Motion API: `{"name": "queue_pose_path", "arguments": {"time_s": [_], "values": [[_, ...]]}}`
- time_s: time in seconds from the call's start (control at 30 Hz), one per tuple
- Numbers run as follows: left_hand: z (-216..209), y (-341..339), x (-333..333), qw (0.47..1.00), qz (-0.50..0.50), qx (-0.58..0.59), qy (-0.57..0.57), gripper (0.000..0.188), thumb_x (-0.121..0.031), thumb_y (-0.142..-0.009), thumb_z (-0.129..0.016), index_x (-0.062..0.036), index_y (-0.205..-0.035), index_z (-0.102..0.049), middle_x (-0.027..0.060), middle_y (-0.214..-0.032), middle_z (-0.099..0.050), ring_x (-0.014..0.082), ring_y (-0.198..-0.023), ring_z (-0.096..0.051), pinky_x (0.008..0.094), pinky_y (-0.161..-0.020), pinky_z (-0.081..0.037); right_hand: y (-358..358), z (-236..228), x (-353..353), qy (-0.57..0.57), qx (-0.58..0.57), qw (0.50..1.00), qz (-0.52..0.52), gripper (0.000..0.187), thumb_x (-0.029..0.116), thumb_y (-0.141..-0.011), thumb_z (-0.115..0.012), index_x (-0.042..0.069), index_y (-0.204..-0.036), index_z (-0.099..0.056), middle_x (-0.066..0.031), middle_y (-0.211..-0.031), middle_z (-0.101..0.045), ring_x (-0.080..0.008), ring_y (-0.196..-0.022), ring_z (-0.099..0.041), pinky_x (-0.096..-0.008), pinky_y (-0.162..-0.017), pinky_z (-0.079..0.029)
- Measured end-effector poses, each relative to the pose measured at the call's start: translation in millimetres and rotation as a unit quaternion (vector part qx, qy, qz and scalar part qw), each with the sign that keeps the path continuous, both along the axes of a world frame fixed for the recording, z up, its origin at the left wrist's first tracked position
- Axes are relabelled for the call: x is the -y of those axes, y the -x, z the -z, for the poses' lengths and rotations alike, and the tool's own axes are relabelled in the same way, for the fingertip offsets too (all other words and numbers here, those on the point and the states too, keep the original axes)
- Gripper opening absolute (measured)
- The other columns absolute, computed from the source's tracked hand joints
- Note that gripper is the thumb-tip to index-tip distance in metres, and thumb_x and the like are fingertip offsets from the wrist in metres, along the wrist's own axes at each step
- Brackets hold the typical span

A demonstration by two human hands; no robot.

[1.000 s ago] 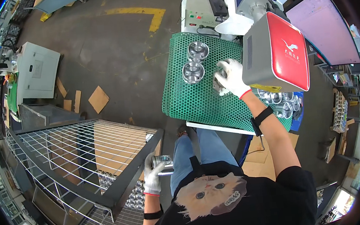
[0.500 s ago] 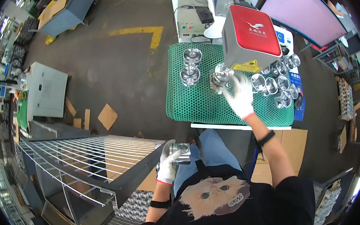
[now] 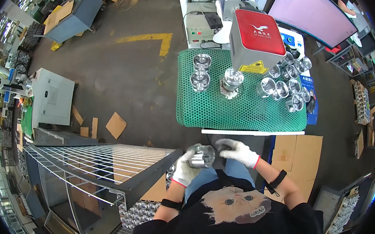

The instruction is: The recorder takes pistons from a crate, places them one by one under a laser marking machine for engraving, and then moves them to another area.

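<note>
My left hand (image 3: 185,168), in a white glove, grips a shiny metal piston (image 3: 203,157) in front of my lap. Just right of it is my gloved right hand (image 3: 240,153), its fingers curved and apart, with nothing seen in them. Another piston (image 3: 232,78) sits on a small metal fixture (image 3: 230,93) on the green perforated mat (image 3: 214,114), beside the red-topped machine head (image 3: 260,32). Two more pistons (image 3: 200,81) stand at the mat's left. A group of several pistons (image 3: 281,89) fills its right side.
To my left, a wire rack (image 3: 98,162) reaches close to my left hand, with rows of pistons (image 3: 140,212) below it. A monitor (image 3: 312,10) stands at the far right. A control box (image 3: 199,24) is behind the mat. Cardboard (image 3: 298,156) lies right of my legs.
My right hand has come away from the piston on the fixture, back toward my lap. My left hand has moved slightly right and turned its piston.
</note>
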State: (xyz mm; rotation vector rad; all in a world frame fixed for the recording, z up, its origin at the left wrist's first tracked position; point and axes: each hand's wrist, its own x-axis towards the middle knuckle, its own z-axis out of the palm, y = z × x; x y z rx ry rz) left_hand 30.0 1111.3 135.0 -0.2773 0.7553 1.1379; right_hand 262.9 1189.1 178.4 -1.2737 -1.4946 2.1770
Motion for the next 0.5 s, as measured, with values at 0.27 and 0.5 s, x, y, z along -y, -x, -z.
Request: {"name": "queue_pose_path", "arguments": {"time_s": [0.27,0.5], "values": [[2.2,-20.9,-1.5,0.988,0.084,0.122,-0.036,0.05,-0.046,-0.093,-0.056,-0.0119,-0.129,-0.051,0.0125,-0.127,-0.058,0.0317,-0.115,-0.056,0.0557,-0.096,-0.045,27.1,11.3,18.3,0.148,0.05,0.981,0.12,0.034,0.018,-0.093,-0.057,0.006,-0.125,-0.06,-0.0017,-0.109,-0.066,-0.0104,-0.101,-0.059,-0.0273,-0.093,-0.045],[6.4,13.4,17.5,0.993,0.079,-0.086,-0.013,0.058,-0.037,-0.094,-0.058,-0.0045,-0.139,-0.042,0.0213,-0.136,-0.047,0.0349,-0.12,-0.051,0.049,-0.1,-0.043,52.1,48.2,-81.6,-0.118,0.198,0.969,0.093,0.042,0.038,-0.084,-0.052,0.005,-0.106,-0.067,-0.0244,-0.092,-0.066,-0.039,-0.09,-0.064,-0.0453,-0.082,-0.049]]}}
